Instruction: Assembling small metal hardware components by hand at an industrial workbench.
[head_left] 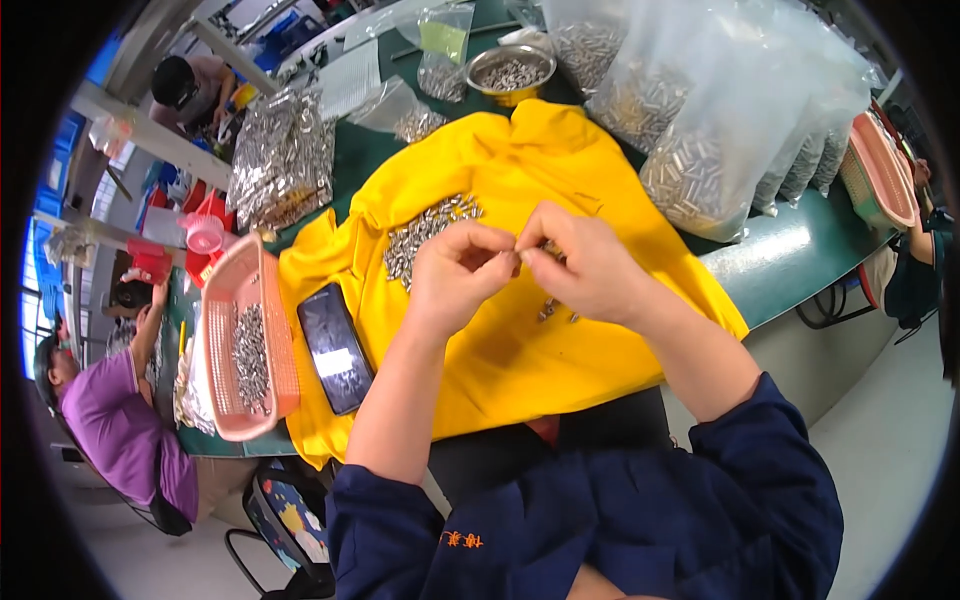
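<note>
My left hand [461, 272] and my right hand [582, 264] meet over a yellow cloth [590, 350] spread on the table. Thumb and forefinger of each are pinched together, tip to tip, around something small and dark that the fingers mostly hide. Beyond my left hand lies a pile of small shiny metal parts [425, 228]. A few more loose metal parts [549, 310] rest on the cloth just below my right hand, and some show partly behind its fingers.
A black phone [335, 348] and a pink basket [283, 375] of metal parts stand at left. Clear bags [690, 185] of metal parts, a steel bowl [511, 72] and a silvery bagged heap [283, 160] line the far side. A person in purple [130, 430] sits at left; others work nearby.
</note>
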